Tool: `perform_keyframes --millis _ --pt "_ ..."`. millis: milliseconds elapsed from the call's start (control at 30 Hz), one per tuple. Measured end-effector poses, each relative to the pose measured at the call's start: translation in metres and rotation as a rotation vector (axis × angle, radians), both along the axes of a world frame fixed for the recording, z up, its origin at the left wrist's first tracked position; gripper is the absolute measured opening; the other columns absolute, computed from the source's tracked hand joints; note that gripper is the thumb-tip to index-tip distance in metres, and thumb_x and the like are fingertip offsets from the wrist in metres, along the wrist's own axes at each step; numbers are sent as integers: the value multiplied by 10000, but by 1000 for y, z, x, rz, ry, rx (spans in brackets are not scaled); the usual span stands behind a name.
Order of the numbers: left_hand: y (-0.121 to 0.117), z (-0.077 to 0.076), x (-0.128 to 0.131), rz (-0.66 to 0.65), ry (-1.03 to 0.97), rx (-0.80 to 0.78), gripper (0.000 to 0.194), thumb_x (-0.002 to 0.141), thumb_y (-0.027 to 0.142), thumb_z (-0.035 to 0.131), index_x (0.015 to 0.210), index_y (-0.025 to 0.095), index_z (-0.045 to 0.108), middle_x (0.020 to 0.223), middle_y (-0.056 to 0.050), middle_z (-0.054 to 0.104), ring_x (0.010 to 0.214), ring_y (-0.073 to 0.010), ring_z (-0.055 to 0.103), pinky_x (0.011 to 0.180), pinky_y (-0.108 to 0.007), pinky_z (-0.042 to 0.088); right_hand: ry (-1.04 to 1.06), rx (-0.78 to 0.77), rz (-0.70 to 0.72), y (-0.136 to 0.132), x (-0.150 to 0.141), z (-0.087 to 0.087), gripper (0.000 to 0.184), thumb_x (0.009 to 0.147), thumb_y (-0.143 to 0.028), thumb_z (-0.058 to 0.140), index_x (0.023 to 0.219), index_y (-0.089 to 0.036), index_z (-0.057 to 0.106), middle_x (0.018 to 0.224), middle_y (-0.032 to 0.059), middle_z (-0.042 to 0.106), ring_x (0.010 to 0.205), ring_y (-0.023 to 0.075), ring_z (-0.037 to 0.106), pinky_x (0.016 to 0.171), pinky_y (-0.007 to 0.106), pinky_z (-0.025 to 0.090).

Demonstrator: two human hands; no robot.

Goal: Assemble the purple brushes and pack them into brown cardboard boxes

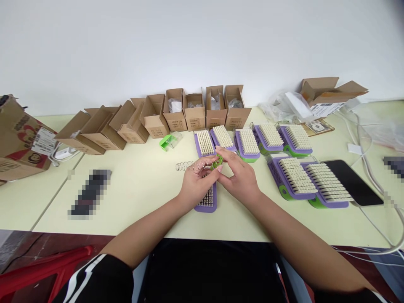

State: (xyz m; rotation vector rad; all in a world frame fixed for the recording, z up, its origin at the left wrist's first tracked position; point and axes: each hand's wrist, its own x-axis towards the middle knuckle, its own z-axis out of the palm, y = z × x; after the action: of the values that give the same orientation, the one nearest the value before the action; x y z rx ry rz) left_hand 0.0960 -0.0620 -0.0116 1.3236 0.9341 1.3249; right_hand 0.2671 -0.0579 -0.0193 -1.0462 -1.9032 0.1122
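Note:
My left hand (195,185) is closed around a thin part with a metal coil spring (184,166) on it, the spring sticking out to the left. My right hand (238,174) pinches a small green plastic piece (217,161) at the other end, where the fingers of both hands meet. Below them lies a purple plate with rows of small holes (206,202), partly hidden by my left hand. Just beyond the hands stand several purple brush heads with cream bristles (248,143). A green and clear plastic part (170,141) rests to the left of them.
Several open cardboard boxes (158,122) line the wall, some holding bagged parts. More brush units (296,176) and a black tablet-like slab (350,181) lie at the right, near white cables (362,155). A larger carton (22,139) stands far left, with a blurred dark object (90,193) nearer.

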Motion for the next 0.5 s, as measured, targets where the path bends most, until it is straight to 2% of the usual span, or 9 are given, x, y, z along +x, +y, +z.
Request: perform_keyframes --millis 133,300,400,500 --pt "2 0 -4 3 15 -3 315 938 461 866 1155 237 822 1259 -83 812 1140 -253 785 977 -407 678 2 -14 19 0 1 -1 660 1041 -224 711 1660 -346 515 1588 70 707 1440 289 712 1165 498 654" --pt "7 1 -12 -63 -3 12 331 936 441 881 1210 264 819 1375 -88 781 1245 -273 756 999 -414 663 37 -113 100 -1 5 0 686 1035 -296 750 1669 -395 505 1625 56 676 1443 305 704 1185 553 632" --pt "13 5 -18 -108 -16 10 447 938 461 884 1335 284 781 1368 -98 783 1280 -282 745 1083 -453 633 99 -198 129 -3 8 3 694 1007 -374 803 1644 -417 534 1595 54 696 1391 326 725 1130 578 652" --pt "21 11 -30 -96 12 48 496 978 517 836 1405 282 742 1385 -113 778 1363 -294 714 1198 -491 564 222 -272 140 -3 12 7 675 971 -439 846 1593 -406 587 1538 69 721 1351 328 723 1054 548 676"
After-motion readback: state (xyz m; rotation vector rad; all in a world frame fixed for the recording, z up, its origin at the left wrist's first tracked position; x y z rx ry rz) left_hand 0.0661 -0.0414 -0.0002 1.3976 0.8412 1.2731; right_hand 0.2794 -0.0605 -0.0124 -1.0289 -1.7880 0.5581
